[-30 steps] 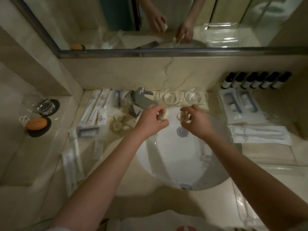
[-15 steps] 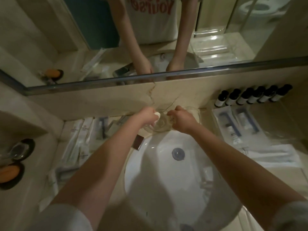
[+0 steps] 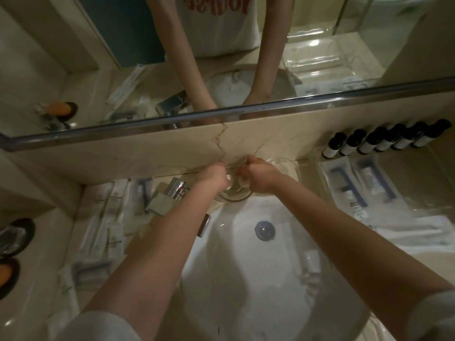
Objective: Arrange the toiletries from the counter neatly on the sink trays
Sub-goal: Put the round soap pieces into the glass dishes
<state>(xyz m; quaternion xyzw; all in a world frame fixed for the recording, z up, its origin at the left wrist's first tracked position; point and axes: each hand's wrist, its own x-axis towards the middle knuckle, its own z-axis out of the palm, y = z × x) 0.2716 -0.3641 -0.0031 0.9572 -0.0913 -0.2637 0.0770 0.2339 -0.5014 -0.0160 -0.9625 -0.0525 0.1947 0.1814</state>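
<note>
Two clear glass dishes stand behind the sink against the wall. Both my hands are over the left glass dish (image 3: 234, 197). My left hand (image 3: 214, 177) pinches a small pale round soap (image 3: 230, 178) at the dish's left side. My right hand (image 3: 261, 177), fingers curled, holds a second round soap (image 3: 242, 184) low inside the same dish. The two soaps lie close together; whether they touch the glass is hidden by my fingers. The right glass dish (image 3: 294, 168) is partly covered by my right wrist.
A chrome faucet (image 3: 172, 193) stands left of the dishes. Wrapped toiletry packets (image 3: 110, 217) lie on the left counter. More packets (image 3: 357, 190) sit on a clear tray at the right, behind them a row of dark bottles (image 3: 384, 141). The white basin (image 3: 246, 279) is below my arms.
Both hands moved from above the basin back to the left glass dish and lowered the two soaps into it. My head has leaned forward toward the mirror.
</note>
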